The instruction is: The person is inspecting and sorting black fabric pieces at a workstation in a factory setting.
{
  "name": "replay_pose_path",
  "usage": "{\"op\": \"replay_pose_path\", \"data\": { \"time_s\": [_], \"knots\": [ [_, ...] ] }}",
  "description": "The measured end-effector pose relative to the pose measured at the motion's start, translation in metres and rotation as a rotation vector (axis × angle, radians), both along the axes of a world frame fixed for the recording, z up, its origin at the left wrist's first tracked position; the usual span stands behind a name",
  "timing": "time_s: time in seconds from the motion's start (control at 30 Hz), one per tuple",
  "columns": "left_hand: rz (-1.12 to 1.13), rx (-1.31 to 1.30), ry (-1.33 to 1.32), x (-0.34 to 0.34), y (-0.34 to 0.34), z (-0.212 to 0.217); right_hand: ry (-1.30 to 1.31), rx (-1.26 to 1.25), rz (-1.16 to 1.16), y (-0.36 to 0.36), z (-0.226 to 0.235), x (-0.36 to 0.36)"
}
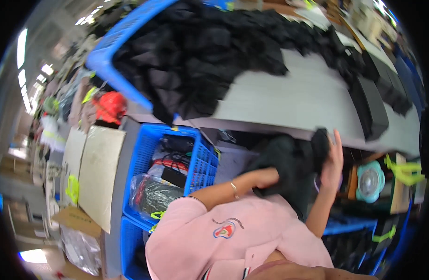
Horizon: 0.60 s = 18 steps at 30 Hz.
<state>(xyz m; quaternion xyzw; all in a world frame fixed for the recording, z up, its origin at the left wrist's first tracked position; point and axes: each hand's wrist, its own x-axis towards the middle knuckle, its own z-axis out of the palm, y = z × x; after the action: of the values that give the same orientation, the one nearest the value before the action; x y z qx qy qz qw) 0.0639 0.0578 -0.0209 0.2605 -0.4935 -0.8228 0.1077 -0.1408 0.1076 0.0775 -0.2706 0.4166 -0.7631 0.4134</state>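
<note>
A piece of black cloth (289,161) hangs in front of my body, just below the table's near edge, slightly blurred. My left hand (266,177), with a bracelet at its wrist, is closed on the cloth's left side; its fingertips are partly hidden in the folds. At the other side, my right hand (333,161) is raised and holds up a bunched part of the same cloth. One finger points upward, while the others are partly covered by the fabric.
A grey table (279,95) bears a large heap of black fabric (191,51) and a tipped blue basket (102,60). At my left stands a blue crate (202,161) with bagged items. A turquoise fan (369,182) stands at the right, beside a blue-rimmed bin (349,227).
</note>
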Motion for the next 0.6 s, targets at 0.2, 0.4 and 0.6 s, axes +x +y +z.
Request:
{"op": "replay_pose_path", "data": {
  "time_s": [0.2,0.4,0.6],
  "knots": [
    [0.284,0.714,0.583,0.012,-0.061,0.031,0.707,0.127,-0.242,-0.019,-0.015,0.013],
    [0.329,0.777,0.520,-0.001,-0.066,0.022,1.406,0.144,-0.497,-0.035,-0.026,0.027],
    [0.387,0.617,0.245,0.005,-0.047,0.034,1.447,0.177,-0.484,-0.055,-0.052,0.015]
  ]
}}
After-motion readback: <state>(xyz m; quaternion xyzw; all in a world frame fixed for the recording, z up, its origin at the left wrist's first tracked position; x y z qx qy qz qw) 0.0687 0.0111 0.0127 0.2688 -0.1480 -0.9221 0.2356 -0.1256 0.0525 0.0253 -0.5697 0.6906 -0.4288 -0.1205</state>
